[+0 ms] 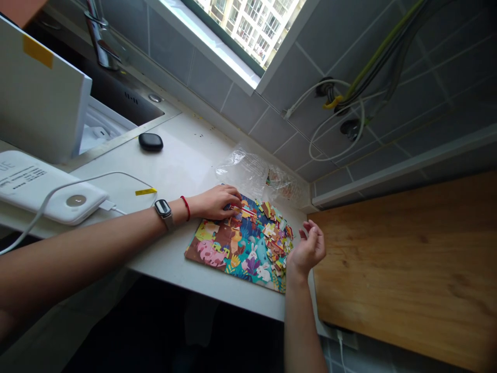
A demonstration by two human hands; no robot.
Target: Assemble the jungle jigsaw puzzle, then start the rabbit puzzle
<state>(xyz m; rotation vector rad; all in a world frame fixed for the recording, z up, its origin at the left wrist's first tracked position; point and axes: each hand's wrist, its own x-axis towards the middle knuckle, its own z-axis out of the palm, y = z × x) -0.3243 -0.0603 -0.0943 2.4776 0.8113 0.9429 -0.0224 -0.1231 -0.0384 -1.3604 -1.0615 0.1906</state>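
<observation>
A colourful puzzle board (233, 248) with animal pictures lies on the white counter. Loose puzzle pieces (276, 241) are heaped on its right part. My left hand (219, 202), with a watch and a red cord at the wrist, rests over the board's upper edge, fingers bent down on the surface; whether a piece is under the fingertips is hidden. Just right of the heap, my right hand (308, 248) is raised with the palm turned up and its fingers curled but apart, no piece visible in it.
Clear plastic wrapping (248, 168) lies behind the board against the tiled wall. A wooden panel (407, 264) borders the counter on the right. Leftward are a black case (150, 142), a white power bank (46, 186) with a cable, and a sink (116, 88).
</observation>
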